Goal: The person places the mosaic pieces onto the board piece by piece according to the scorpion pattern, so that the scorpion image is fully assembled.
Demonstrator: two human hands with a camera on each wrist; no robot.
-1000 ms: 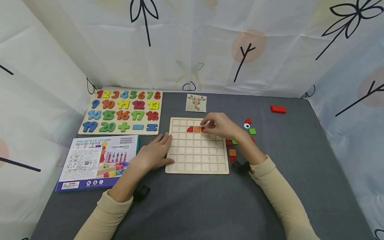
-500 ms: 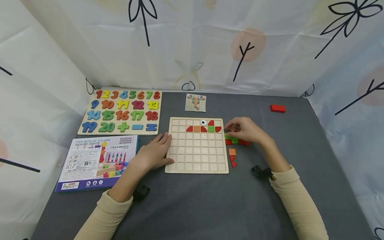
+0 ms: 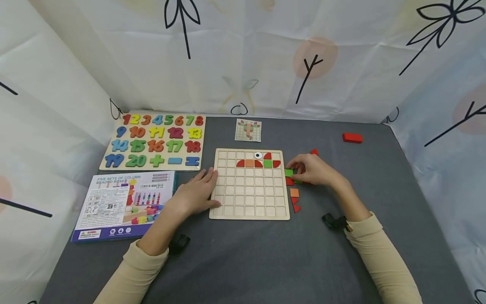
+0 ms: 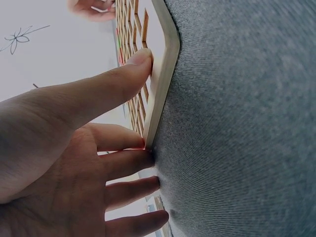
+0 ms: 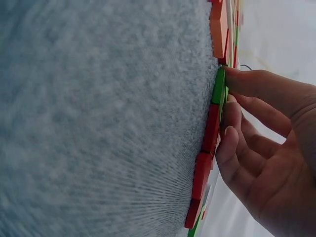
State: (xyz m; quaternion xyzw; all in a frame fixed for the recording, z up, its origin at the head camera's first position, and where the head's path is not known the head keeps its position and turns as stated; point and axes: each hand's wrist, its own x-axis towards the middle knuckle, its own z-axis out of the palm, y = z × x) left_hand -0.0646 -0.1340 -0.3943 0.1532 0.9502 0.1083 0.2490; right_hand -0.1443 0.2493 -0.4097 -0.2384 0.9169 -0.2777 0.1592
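Observation:
My left hand [image 3: 195, 196] lies along the left edge of the gridded wooden board [image 3: 249, 214], fingers extended. In the left wrist view its thumb [image 4: 121, 81] rests on the board's rim [image 4: 165, 74]. Just right of the board, my right hand [image 3: 315, 169] pinches a green square [image 3: 289, 172] between thumb and fingertips. The right wrist view shows those fingertips [image 5: 232, 79] at a green piece [image 5: 218, 88], beside red ones [image 5: 211, 127]. On the board sit a round eye piece [image 3: 258, 155], red curved pieces [image 3: 276, 164], an orange square [image 3: 249, 163] and a green square [image 3: 267, 163].
Behind the board lies a small picture card [image 3: 248, 130]. A number board [image 3: 152, 145] and a boxed set [image 3: 121, 207] are at the left. An orange square [image 3: 294, 193] and red triangles [image 3: 296, 207] lie right of the board; a red block [image 3: 352, 138] sits farther back.
My right hand has left the board's top rows and moved right to the loose pieces; the round eye piece now lies on the board. My left hand has stayed in place.

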